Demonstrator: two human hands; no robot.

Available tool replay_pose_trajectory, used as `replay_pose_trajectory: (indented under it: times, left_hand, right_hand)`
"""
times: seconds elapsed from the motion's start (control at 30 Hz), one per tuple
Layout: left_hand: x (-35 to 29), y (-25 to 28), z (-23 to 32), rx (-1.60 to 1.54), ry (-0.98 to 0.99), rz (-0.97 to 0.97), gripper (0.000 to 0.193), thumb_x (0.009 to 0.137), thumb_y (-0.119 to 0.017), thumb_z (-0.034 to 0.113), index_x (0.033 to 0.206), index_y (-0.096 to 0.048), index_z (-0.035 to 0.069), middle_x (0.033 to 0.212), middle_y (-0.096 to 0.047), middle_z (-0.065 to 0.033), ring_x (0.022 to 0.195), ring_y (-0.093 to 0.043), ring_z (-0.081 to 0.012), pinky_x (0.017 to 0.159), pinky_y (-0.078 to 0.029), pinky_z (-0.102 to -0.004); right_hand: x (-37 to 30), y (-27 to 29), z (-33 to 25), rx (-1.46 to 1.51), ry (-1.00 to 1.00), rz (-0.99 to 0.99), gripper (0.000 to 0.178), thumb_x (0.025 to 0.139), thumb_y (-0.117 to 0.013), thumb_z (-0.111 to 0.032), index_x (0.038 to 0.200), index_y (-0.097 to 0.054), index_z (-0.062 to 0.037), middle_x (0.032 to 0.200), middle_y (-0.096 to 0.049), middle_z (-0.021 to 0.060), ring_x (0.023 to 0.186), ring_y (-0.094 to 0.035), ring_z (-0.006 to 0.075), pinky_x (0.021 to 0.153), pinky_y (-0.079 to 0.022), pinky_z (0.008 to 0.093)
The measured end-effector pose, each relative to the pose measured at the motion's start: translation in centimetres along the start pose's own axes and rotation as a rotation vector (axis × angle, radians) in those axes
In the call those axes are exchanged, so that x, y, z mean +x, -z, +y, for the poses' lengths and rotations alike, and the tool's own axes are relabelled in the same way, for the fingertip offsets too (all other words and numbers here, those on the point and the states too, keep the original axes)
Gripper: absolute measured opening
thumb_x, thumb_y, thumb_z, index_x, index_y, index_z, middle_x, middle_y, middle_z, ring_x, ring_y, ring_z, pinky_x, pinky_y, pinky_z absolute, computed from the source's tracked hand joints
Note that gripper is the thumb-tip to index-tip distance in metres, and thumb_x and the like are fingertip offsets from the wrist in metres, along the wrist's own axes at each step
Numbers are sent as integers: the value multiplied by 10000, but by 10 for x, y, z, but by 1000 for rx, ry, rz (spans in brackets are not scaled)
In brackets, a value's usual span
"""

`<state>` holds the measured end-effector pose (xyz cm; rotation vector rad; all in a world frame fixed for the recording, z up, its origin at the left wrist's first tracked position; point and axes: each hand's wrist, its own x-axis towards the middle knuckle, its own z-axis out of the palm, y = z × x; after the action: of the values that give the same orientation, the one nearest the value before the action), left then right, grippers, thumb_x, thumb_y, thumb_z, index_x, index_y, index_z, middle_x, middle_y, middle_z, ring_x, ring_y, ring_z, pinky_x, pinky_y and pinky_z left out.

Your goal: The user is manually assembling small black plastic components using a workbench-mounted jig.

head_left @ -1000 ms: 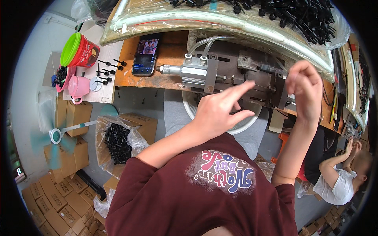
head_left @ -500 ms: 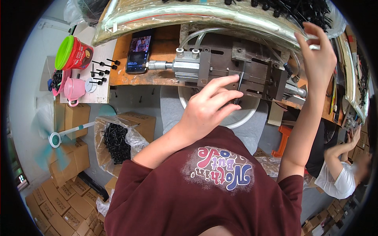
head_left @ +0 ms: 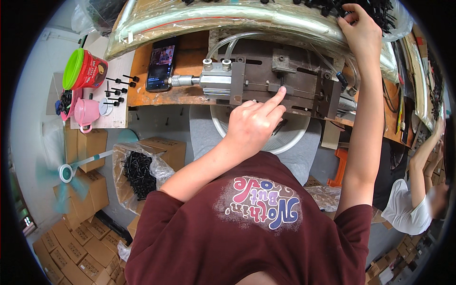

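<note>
My left hand (head_left: 256, 121) reaches over the front of a metal clamping fixture (head_left: 259, 76). Its index finger is stretched out, the tip at a small black part (head_left: 282, 81) standing in the middle of the fixture; the other fingers are loosely bent. Farther back on the right, my right hand (head_left: 365, 33) is at a heap of black pin-like parts (head_left: 382, 16). Thumb and index finger curl together there among the parts, and what lies between them is mostly hidden.
A silver air cylinder (head_left: 216, 78) with clear hoses sits left of the fixture, beside a phone (head_left: 160, 66). Loose black pins (head_left: 116, 91), a red tub (head_left: 95, 71) and a pink cup (head_left: 87, 113) stand farther left. A white basket (head_left: 297, 140) is below the bench edge. Another person (head_left: 408, 209) works at right.
My right hand has moved back and left to the heap, its fingers curling in. My left index finger has come to the black part in the fixture. The view has shifted slightly.
</note>
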<state>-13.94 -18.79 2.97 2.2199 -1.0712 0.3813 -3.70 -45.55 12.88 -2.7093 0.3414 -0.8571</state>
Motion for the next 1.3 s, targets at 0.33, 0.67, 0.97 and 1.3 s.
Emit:
replay_pose_trajectory:
  times: [0.33, 0.67, 0.97, 1.3]
  left_hand:
    - [0, -1, -1, -28, 32, 5, 248, 683, -819, 143, 901, -712, 93, 1296, -675, -63, 591, -650, -205, 582, -532, -289]
    - [16, 30, 14, -550, 290, 36, 485, 741, -837, 64, 1202, -685, 64, 1263, -679, -124, 788, -729, -165, 654, -582, -268]
    - [24, 61, 16, -812, 246, 84, 313, 781, -775, -76, 1086, -734, -21, 1124, -689, -151, 899, -707, -181, 786, -633, -280]
    - [-9, 6, 4, -110, 44, 22, 200, 742, -780, 85, 921, -704, 42, 1356, -628, -117, 776, -705, -230, 716, -578, -318]
  right_hand:
    - [-27, 3, -13, 40, 343, 262, 124, 902, -712, -128, 1018, -748, -104, 961, -718, 24, 726, -676, 134, 668, -533, 268]
    - [-105, 26, -41, 184, 730, 278, 241, 752, -703, 36, 991, -729, 57, 947, -703, 164, 799, -708, 272, 663, -579, 336]
    - [-94, 14, -43, 204, 792, 358, 268, 750, -694, -8, 1011, -753, 8, 1016, -720, 147, 796, -713, 234, 671, -576, 326]
    - [20, -6, -38, -297, 752, 226, 266, 677, -675, 12, 935, -691, -50, 932, -565, 103, 914, -598, 273, 767, -517, 365]
